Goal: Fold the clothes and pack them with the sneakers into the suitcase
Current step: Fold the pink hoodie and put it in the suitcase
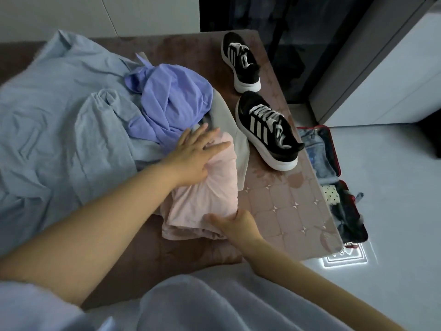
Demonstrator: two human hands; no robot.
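Room: a bed [286, 211] with a quilted mauve cover fills the left and middle; a pale floor [393, 187] lies to its right.
Suitcase: the red-rimmed suitcase [336, 151] lies open on the floor, right against the side of the bed. It holds a denim piece [312, 149] in the far half, and a dotted white piece [330, 194] and dark items in the near half.
Sneakers: two black sneakers with white stripes and soles stand on the bed near its right edge. The far sneaker [241, 63] is towards the bed's far corner, and the near sneaker [267, 130] is just beside the clothes.
Pink garment: the pink garment [207, 194] lies folded on the bed in front of the person, partly over a pale grey garment [229, 115].
Other clothes: a crumpled purple garment [171, 101] lies just beyond the pink one, and a large light blue garment [47, 103] spreads across the left.
Left hand: the left hand [193, 154] is released, its fingers straight and spread, pressing flat on the far end of the pink garment.
Right hand: the right hand [236, 225] is at the garment's near right corner, with its fingers along the near edge. I cannot tell whether it is grasping the cloth or only pressing it.
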